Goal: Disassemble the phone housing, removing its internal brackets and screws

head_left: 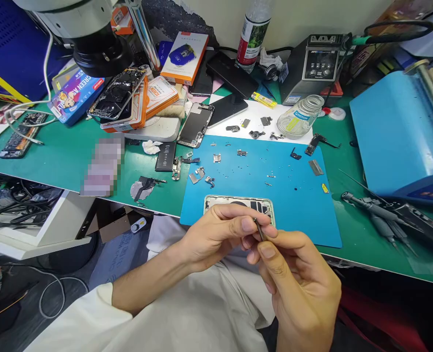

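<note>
Above the front edge of the mat, my left hand [219, 234] and my right hand [299, 278] meet, both pinching a small, thin dark part [259, 230]. It is tilted between the fingertips, and its exact kind is too small to make out. Just behind my fingers lies a phone housing [238, 199] with a pale rim, partly hidden by my left hand. Tiny screws and small phone parts, such as a metal bracket [216, 158], are scattered across the blue mat [297, 210].
A glass jar [300, 117] stands at the mat's back right. Screwdriver-like tools [377, 212] lie to the right, beside a blue machine [403, 132]. Phone boxes and a phone screen [196, 124] are at back left. A microscope head [101, 51] hangs over the left side.
</note>
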The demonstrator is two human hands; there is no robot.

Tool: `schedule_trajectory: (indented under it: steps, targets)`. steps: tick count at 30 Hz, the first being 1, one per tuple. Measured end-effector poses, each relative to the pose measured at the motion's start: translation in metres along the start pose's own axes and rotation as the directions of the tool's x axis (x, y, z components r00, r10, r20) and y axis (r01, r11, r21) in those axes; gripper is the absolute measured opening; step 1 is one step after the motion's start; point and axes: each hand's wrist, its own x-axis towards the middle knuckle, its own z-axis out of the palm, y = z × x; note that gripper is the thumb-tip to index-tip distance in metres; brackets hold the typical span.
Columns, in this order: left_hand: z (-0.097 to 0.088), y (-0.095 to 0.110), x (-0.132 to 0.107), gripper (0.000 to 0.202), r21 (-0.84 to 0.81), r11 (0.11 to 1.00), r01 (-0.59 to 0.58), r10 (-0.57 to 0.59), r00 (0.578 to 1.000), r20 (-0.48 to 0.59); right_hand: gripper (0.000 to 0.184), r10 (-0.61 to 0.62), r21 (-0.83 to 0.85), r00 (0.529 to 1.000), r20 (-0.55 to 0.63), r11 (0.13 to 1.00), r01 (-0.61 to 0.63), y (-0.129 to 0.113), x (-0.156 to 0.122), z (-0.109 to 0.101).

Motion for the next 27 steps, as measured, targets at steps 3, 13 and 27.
schedule_trajectory:
  steps: [3,13,27]
  targets:
    - [-0.001,0.0,0.0,0.026,0.015,1.0,0.007,-0.007,0.999,0.032,0.008,-0.053,-0.065,0.998,-0.026,0.997,0.051,0.003,-0.005,-0.003]
    - [-0.006,-0.003,-0.003,0.032,0.086,0.996,-0.008,0.001,0.996,0.084,0.018,-0.131,-0.059,0.991,0.013,0.99,0.131,0.01,-0.01,-0.009]
    - [-0.009,0.001,-0.005,0.034,0.184,0.983,-0.005,-0.024,0.988,0.152,0.017,-0.341,-0.193,0.938,0.07,0.917,0.348,0.012,-0.008,-0.014]
